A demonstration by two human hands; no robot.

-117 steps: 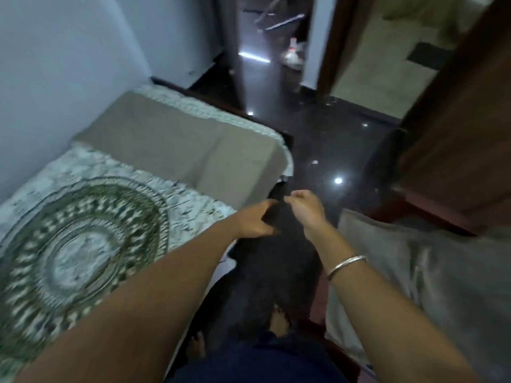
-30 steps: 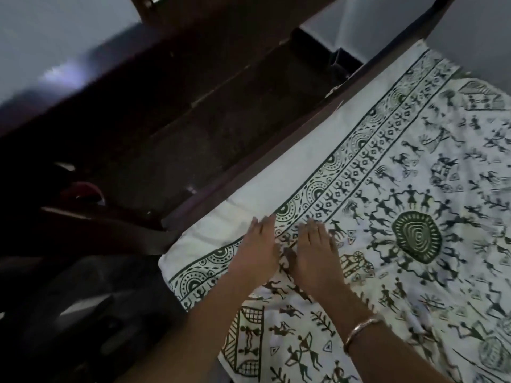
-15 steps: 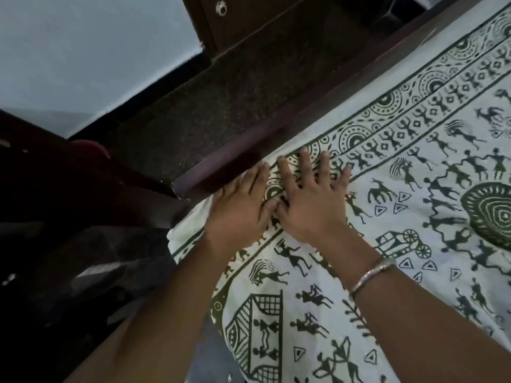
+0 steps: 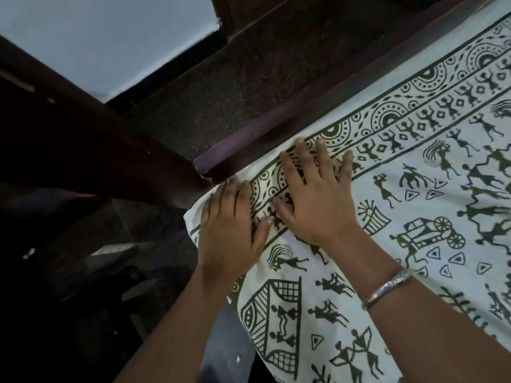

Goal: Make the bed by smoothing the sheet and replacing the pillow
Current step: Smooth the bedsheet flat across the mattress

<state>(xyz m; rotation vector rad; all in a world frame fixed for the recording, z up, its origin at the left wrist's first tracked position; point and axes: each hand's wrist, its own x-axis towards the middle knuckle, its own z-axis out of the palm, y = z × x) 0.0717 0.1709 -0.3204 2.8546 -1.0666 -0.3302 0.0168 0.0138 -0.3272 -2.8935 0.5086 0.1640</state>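
A white sheet (image 4: 414,205) printed with dark green folk figures and a circle border covers the bed on the right. My left hand (image 4: 229,230) lies flat on the sheet's corner, where the cloth drops over the mattress edge. My right hand (image 4: 312,194) presses flat beside it, fingers spread, fingertips reaching the border by the bed frame. A silver bangle (image 4: 387,288) circles my right wrist. Neither hand holds anything. No pillow is in view.
A dark wooden bed frame rail (image 4: 276,131) runs diagonally along the sheet's far edge. Behind it lies a dark speckled ledge (image 4: 235,87), then a pale wall (image 4: 96,37). Dark wooden furniture (image 4: 69,139) and dark floor fill the left.
From standing at the bed's other end, I have come to this corner. Over the last second both hands slid forward across the sheet to the frame rail, the right hand spreading its fingers.
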